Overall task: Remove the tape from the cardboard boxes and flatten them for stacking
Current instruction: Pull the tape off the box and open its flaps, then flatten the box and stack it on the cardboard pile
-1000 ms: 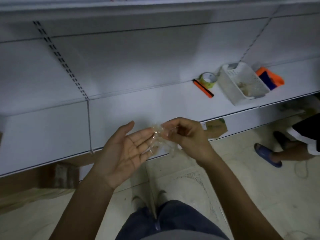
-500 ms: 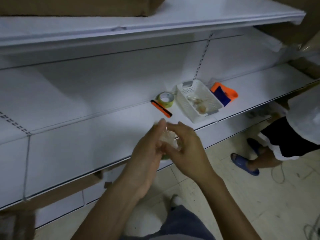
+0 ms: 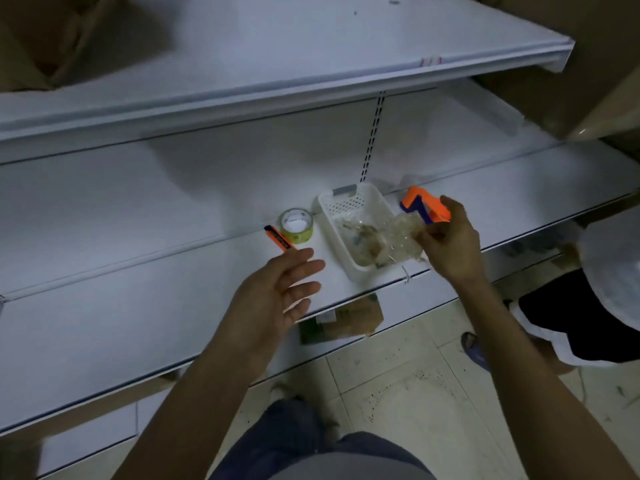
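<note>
My right hand [image 3: 450, 240] pinches a crumpled wad of clear tape [image 3: 403, 233] right above the near end of a white plastic basket [image 3: 332, 220] on the middle shelf. More balled-up tape [image 3: 363, 242] lies inside the basket. My left hand [image 3: 277, 292] hovers open, palm up, over the shelf to the left of the basket and holds nothing. A brown cardboard box [image 3: 52, 39] stands on the top shelf at the far left.
A roll of tape [image 3: 296, 225] and an orange utility knife [image 3: 278, 239] lie left of the basket; an orange tape dispenser [image 3: 420, 204] sits behind my right hand. A cardboard scrap [image 3: 346, 320] shows under the white shelf [image 3: 121, 306]. Another person's leg [image 3: 571, 327] stands at right.
My hands have parted. The right hand carried the tape wad rightwards over the basket, and the left hand let go and opened. The camera moved closer to the basket.
</note>
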